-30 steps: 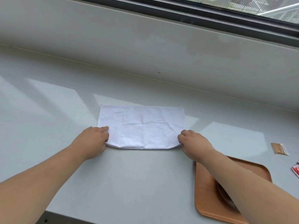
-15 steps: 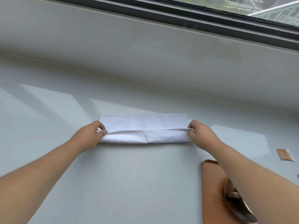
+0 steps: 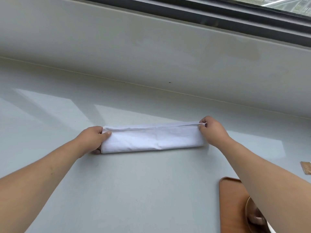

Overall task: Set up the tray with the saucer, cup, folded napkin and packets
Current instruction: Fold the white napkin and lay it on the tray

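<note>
Now we pinch the white napkin (image 3: 152,137) at both ends, left hand (image 3: 91,139) and right hand (image 3: 212,130). It lies long from left to right on the counter (image 3: 134,190), far from the tray (image 3: 232,199).

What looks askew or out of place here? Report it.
Nothing spilled or damaged. The folded white cloth napkin lies slightly slanted, right end farther back, and one brown paper packet sits on the counter, off the brown wooden tray.
</note>
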